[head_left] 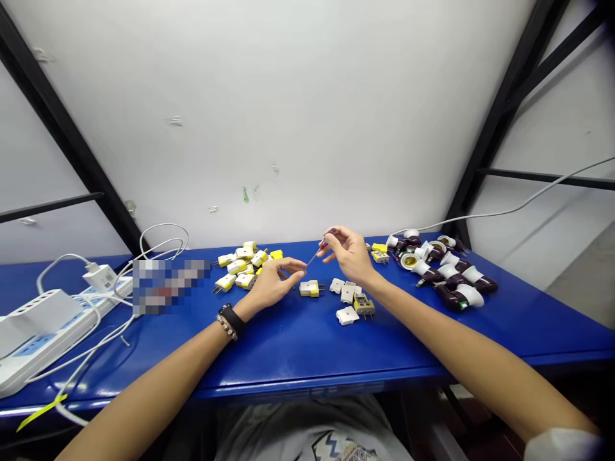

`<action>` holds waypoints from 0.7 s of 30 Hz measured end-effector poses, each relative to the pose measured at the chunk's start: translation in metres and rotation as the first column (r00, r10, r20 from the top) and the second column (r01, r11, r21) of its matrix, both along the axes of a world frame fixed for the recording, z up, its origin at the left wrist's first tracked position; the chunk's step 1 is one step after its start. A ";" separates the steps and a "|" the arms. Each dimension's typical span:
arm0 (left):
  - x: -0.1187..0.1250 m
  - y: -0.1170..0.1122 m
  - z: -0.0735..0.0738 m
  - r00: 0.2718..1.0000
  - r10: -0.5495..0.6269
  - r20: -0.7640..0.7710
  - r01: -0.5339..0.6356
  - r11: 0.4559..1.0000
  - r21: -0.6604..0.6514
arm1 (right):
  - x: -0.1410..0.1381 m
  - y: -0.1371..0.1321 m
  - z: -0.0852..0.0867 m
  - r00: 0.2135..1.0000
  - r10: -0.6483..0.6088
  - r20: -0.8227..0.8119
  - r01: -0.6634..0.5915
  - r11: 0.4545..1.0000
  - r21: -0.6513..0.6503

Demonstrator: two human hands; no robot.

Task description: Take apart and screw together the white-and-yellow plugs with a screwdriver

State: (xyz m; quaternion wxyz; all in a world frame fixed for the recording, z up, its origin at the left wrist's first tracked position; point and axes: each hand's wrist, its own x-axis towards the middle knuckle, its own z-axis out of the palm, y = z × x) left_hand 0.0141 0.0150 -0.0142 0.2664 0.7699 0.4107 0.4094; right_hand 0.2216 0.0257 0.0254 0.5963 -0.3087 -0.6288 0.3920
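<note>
My right hand point(353, 257) is closed round the handle of a thin screwdriver point(314, 257), whose shaft slants down to the left. At its tip, the thumb and forefinger of my left hand point(270, 283) come together in a pinch; whatever lies between them is too small to make out. Just below the tip, a white and yellow two-pin plug point(310, 289) lies on the blue table. Under my right wrist are several loose white plug covers point(346, 315) and an uncovered yellow plug base point(364, 305) with its inside showing.
A pile of white and yellow plugs point(237, 266) lies behind my left hand. Dark lamp holders with white rims point(451, 275) are heaped at the right. A white power strip point(52, 349) with looped cables takes up the left side. Black frame posts point(67, 121) flank the table.
</note>
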 end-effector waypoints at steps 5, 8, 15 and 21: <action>0.002 -0.003 0.001 0.997 -0.070 -0.045 0.071 0.997 0.029 | 0.001 -0.004 -0.003 0.993 -0.019 0.115 0.007 0.994 0.106; 0.000 -0.002 0.002 0.996 -0.054 -0.075 0.057 0.997 0.044 | -0.001 -0.008 -0.007 0.980 -0.016 0.198 -0.010 0.991 0.130; 0.001 -0.001 -0.004 0.986 -0.100 -0.131 0.104 0.994 0.023 | -0.003 -0.009 -0.010 0.959 -0.017 0.282 -0.025 0.989 0.144; 0.004 -0.003 -0.004 0.983 -0.111 -0.144 0.116 0.993 0.030 | -0.005 -0.011 -0.011 0.938 -0.022 0.345 -0.039 0.985 0.166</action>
